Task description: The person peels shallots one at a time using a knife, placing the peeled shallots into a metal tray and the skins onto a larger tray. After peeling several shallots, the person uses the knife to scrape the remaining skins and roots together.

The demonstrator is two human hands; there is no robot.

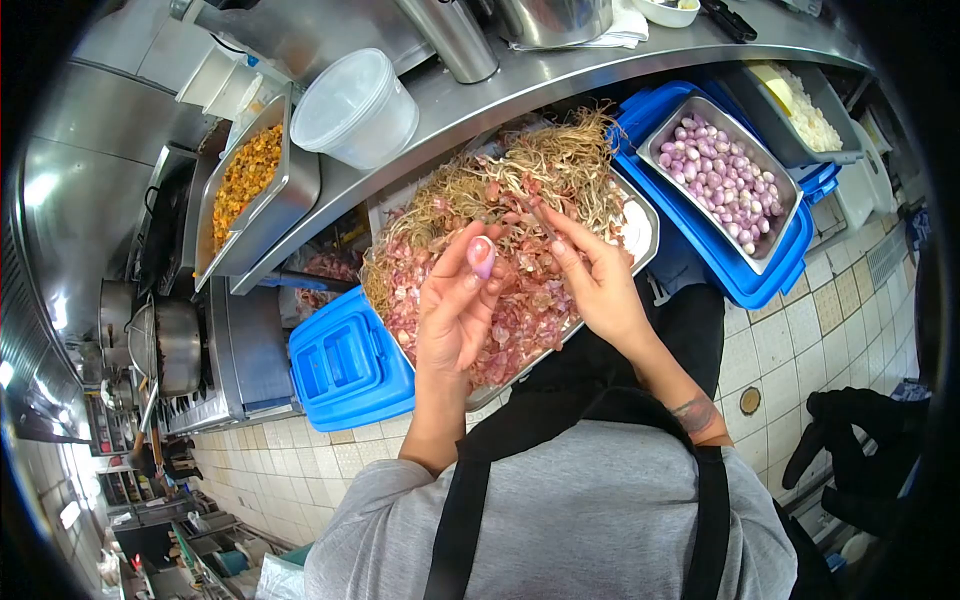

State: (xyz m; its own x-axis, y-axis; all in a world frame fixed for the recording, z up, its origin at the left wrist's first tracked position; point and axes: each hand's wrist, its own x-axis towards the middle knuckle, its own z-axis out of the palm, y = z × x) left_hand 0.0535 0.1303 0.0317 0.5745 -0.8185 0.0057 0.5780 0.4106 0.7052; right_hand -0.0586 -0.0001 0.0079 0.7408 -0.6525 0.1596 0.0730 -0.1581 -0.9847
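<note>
My left hand is raised over a metal tray, its fingertips closed on a purple-pink shallot whose pale cut end faces up. Close beside it, my right hand grips a slim, dark small knife, mostly covered by the fingers. Under both hands the tray holds a heap of papery reddish shallot skins, with dry stringy roots piled at the far side. To the right, peeled shallots fill a steel pan resting on a blue lid.
A steel counter curves behind the tray, bearing a clear plastic tub and a deep pan of chopped orange food. Another blue lid lies left of the tray. A grey bin with white food stands far right.
</note>
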